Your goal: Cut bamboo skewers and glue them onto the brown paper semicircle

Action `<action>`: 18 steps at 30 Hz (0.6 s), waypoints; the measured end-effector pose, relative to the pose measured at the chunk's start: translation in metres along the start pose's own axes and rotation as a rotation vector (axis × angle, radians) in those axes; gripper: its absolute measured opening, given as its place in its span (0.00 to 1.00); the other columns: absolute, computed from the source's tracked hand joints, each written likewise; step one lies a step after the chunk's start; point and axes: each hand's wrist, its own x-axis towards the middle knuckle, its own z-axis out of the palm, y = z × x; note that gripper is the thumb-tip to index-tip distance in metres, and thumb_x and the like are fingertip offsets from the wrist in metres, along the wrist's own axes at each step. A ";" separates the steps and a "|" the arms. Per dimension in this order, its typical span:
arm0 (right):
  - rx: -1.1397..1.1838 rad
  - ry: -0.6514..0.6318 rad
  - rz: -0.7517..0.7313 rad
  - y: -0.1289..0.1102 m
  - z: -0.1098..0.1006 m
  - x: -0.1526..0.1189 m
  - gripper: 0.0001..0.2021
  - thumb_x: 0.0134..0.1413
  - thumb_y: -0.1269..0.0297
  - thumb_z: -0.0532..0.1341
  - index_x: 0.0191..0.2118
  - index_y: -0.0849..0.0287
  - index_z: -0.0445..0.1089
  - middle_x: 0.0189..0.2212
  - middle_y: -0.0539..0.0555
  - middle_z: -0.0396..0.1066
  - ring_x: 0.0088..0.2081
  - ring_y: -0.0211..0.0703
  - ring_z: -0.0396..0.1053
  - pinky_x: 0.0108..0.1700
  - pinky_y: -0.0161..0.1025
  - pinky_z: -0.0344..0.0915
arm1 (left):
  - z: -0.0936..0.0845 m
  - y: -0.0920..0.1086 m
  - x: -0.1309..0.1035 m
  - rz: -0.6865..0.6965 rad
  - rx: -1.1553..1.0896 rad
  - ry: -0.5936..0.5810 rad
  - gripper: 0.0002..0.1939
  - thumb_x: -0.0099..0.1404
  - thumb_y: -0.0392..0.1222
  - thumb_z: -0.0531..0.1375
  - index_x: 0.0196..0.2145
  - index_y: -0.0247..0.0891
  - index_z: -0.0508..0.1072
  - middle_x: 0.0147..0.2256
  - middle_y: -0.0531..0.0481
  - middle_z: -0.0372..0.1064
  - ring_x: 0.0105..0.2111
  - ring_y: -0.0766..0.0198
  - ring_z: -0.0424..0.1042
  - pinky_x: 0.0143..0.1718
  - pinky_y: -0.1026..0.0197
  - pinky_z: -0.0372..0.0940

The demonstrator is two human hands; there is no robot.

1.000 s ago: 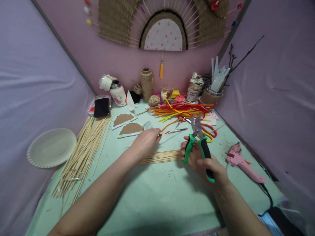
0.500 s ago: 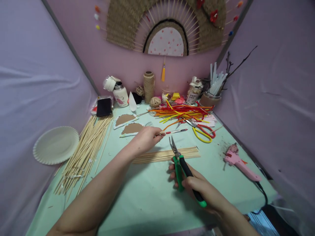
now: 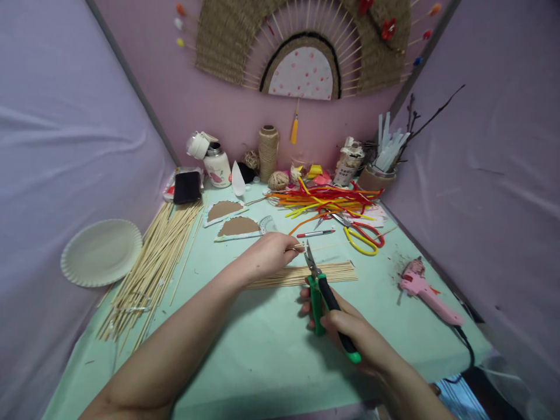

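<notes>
The bare left hand (image 3: 277, 251) is back side up, with its fingertips (image 3: 297, 246) pinched tight. The bare right hand (image 3: 347, 326) sits lower, its fingers (image 3: 305, 294) curled. The bare left arm (image 3: 188, 332) and bare right arm (image 3: 406, 379) both slant inward toward the hands.

A small craft booth on my feed.
I see cloth walls (image 3: 65, 175) around a green-covered table (image 3: 210, 367), a woven fan (image 3: 221, 49) on the back wall (image 3: 227, 111), a twine spool (image 3: 268, 154), a glue gun (image 3: 431, 296), scissors (image 3: 362, 241), bright pipe cleaners (image 3: 336, 194) and thin wooden sticks (image 3: 339, 272).
</notes>
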 end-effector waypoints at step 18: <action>-0.039 -0.012 0.000 0.001 -0.002 0.003 0.23 0.38 0.65 0.59 0.46 0.56 0.69 0.46 0.56 0.68 0.46 0.51 0.64 0.45 0.46 0.62 | 0.004 0.000 0.001 -0.010 -0.002 -0.026 0.14 0.65 0.41 0.51 0.33 0.36 0.77 0.28 0.50 0.74 0.29 0.64 0.68 0.32 0.64 0.57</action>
